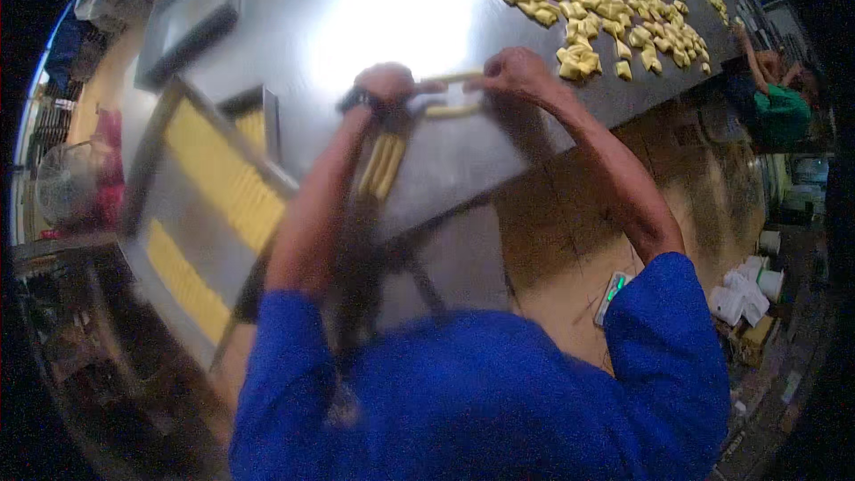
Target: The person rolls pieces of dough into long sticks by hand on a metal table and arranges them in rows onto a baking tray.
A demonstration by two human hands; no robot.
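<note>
My left hand (385, 85), slightly blurred, with a dark band at the wrist, is at one end of a yellow dough strip (452, 77), its fingers closed around it. My right hand (518, 71) grips the other end between fingers and thumb. A second strip (454, 111) lies just below them on the steel table (463, 169). Several more strips (381, 165) lie side by side beneath my left wrist. To the left, a metal tray (227, 267) carries rows of strips (218, 174), beside a smaller tray (249, 125) also holding strips.
Many yellow dough pieces (597, 13) cover the table's back right. An empty-looking metal tray (183, 31) sits at back left. A co-worker in green (779, 107) is at far right. A fan (67, 183) stands left; a scale (613, 298) and white items (744, 294) are lower right.
</note>
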